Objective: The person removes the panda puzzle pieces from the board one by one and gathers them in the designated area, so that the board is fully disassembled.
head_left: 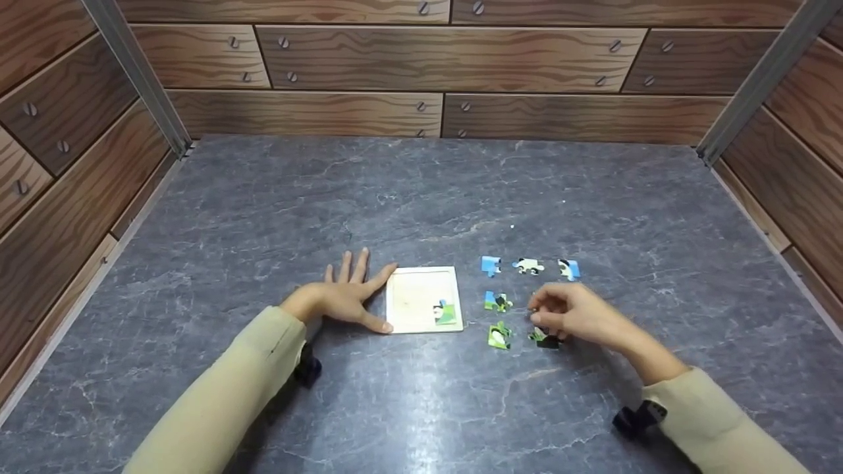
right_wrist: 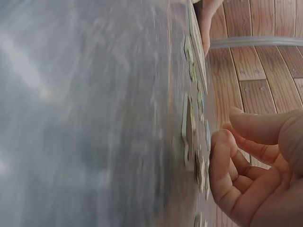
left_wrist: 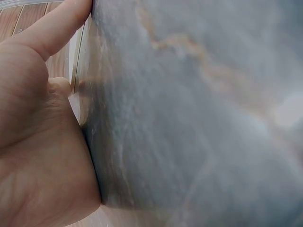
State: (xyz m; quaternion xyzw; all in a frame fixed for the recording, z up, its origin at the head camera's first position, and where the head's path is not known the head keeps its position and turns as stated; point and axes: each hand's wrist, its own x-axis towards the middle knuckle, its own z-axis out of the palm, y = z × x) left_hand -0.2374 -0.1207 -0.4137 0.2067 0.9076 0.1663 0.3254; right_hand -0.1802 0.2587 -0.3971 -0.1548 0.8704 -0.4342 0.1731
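My left hand [head_left: 342, 301] is spread, its thumb and index finger touching the left edge of a shallow pale wooden puzzle tray [head_left: 411, 328]. One green, white and blue puzzle piece [head_left: 445, 314] lies in the tray's lower right corner. To the right, my right hand [head_left: 573, 315] hovers above loose pieces with bent fingers. In the right wrist view, thumb [right_wrist: 258, 126] and fingertips stand apart, and no piece shows between them. A dark and green piece [head_left: 545, 338] lies partly under this hand. The hand may hide other pieces.
Three pieces lie in a row behind the right hand: a blue one [head_left: 490, 265], a white and black one [head_left: 529, 266], and a blue-edged one [head_left: 570, 268]. Two more, a blue-green piece [head_left: 498, 301] and a green-white piece [head_left: 499, 336], lie beside the tray. Wood-patterned walls [head_left: 448, 59] enclose the table.
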